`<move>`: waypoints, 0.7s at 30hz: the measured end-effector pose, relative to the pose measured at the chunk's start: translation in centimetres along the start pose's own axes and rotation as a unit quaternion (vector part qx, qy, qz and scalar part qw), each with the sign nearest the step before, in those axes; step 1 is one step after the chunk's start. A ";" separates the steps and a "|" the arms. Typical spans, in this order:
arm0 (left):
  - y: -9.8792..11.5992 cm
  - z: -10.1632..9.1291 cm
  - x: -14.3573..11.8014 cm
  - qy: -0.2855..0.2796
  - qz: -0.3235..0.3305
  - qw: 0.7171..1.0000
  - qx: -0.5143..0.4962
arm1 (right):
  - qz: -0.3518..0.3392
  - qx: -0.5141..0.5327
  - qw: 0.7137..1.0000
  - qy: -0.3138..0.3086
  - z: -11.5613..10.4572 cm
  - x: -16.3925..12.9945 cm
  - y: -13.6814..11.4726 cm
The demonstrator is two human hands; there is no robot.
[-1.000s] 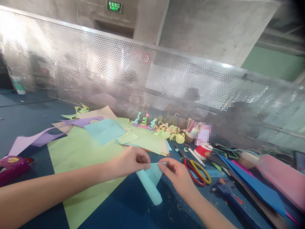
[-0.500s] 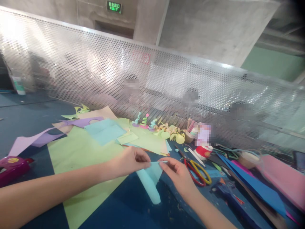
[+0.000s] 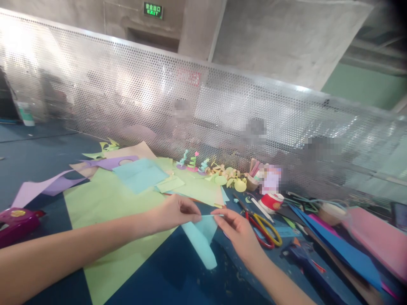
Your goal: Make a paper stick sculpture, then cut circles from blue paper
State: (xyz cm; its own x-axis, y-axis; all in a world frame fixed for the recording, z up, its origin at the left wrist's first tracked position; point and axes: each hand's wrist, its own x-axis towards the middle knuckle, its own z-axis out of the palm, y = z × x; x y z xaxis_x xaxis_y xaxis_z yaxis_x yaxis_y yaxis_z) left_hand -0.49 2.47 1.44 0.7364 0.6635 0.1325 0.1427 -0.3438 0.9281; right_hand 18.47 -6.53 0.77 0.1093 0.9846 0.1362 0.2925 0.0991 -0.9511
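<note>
A light blue sheet of paper (image 3: 203,243) hangs between my two hands above the dark blue table, its upper edge narrowly rolled or folded and its left side curling over. My left hand (image 3: 178,213) pinches that upper edge at its left end. At the right end, the thumb and fingers of my right hand (image 3: 235,228) are closed on the same edge. Just right of my right hand lie scissors (image 3: 265,228) with red and yellow handles. A large light green sheet (image 3: 121,216) spreads beneath my left forearm.
A magenta tool (image 3: 19,222) sits at the left edge. Purple paper (image 3: 57,182) and another light blue sheet (image 3: 140,174) lie behind. Small spiral paper pieces (image 3: 192,163) stand near the perforated metal screen (image 3: 127,93). On the right are a red-and-white roll (image 3: 271,203), a glue gun (image 3: 305,258) and pink sheets (image 3: 378,241).
The lower end of the light blue paper has swung slightly to the right and up. Both hands keep their pinch in nearly the same place.
</note>
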 end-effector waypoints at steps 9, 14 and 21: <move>0.4 0.0 -0.3 -0.005 -0.035 0.999 -0.040 | -0.005 -0.022 1.000 -0.008 -0.2 0.4 0.2; 0.5 -0.7 -0.3 -0.079 -0.104 0.984 -0.123 | -0.036 -0.047 0.998 -0.015 -0.3 0.3 0.2; -0.5 -0.8 0.0 -0.041 -0.049 0.998 -0.012 | -0.032 -0.038 0.998 -0.035 0.0 -0.1 0.2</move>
State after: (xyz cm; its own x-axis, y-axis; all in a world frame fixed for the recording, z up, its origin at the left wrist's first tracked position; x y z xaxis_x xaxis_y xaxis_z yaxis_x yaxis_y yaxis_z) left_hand -1.06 3.19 1.27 0.7710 0.6367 0.0122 0.2027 -0.2635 0.9431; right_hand 18.49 -6.58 0.59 0.0220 0.9847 0.1729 0.3673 0.1529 -0.9174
